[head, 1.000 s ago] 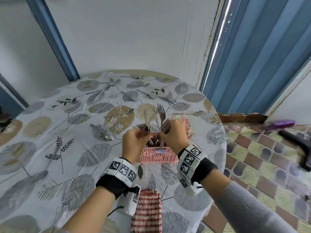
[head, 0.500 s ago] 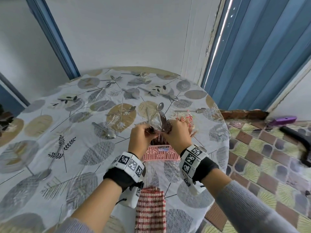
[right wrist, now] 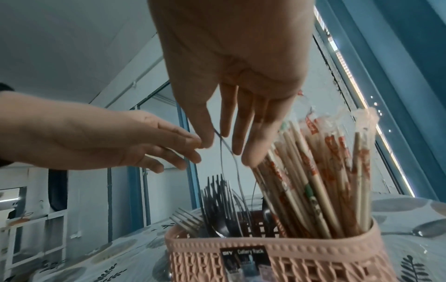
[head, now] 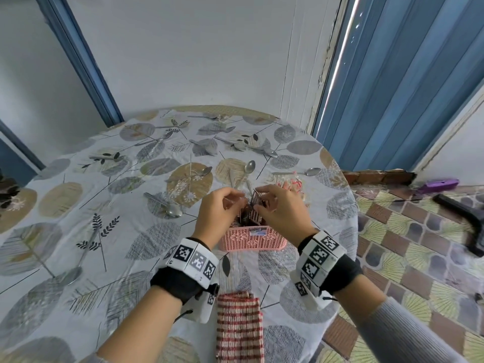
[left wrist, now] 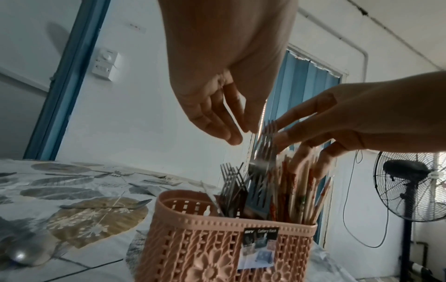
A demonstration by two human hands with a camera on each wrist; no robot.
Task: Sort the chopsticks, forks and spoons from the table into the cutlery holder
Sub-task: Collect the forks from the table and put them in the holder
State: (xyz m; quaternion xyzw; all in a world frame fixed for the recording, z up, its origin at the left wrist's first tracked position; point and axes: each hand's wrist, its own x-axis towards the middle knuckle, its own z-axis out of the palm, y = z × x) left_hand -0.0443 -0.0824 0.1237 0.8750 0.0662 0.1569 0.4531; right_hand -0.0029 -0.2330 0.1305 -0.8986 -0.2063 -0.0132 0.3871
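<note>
Pink cutlery holder (head: 252, 239) near the table (head: 78, 205) edge, both hands over it, right hand (head: 281, 208) pinching a fork (left wrist: 264, 145) above the forks inside, left hand (head: 218, 213) fingers loose, holding nothing, wrapped chopsticks (right wrist: 318, 171) in its right compartment, spoons (head: 248, 167) lying beyond it.

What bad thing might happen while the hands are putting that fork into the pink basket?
The fork between the left hand and right hand might catch on the forks already standing in the pink cutlery holder and jam. The right hand's fingers brush the wrapped chopsticks, which lean outward and might spill. The light holder might tip.
</note>
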